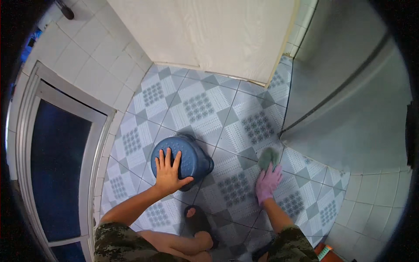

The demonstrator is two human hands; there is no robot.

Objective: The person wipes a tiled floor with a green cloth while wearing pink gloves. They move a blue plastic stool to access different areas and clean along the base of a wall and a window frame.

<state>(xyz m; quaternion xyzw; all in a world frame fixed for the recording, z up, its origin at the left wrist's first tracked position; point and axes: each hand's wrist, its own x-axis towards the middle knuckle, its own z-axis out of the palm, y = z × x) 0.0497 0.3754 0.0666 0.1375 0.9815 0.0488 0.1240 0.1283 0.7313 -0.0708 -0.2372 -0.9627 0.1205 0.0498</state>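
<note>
My left hand (170, 173) is bare and rests, fingers spread, on the round top of a blue plastic stool (193, 155). The stool stands on the patterned tile floor in front of me, left of the middle. On the right, my right hand (269, 183) wears a pink rubber glove and reaches down to the floor. Its fingertips touch a green scouring pad or cloth (268, 157), which lies at the front of the fingers. Whether the fingers grip it or only press on it does not show clearly.
A grey refrigerator (347, 114) stands at the right, with a pale wooden panel (222, 36) at the top. A framed dark glass door (62, 163) is at the left, beside white tiled wall. My slippered foot (198, 219) is below the stool. A red-orange object (330, 255) lies at lower right.
</note>
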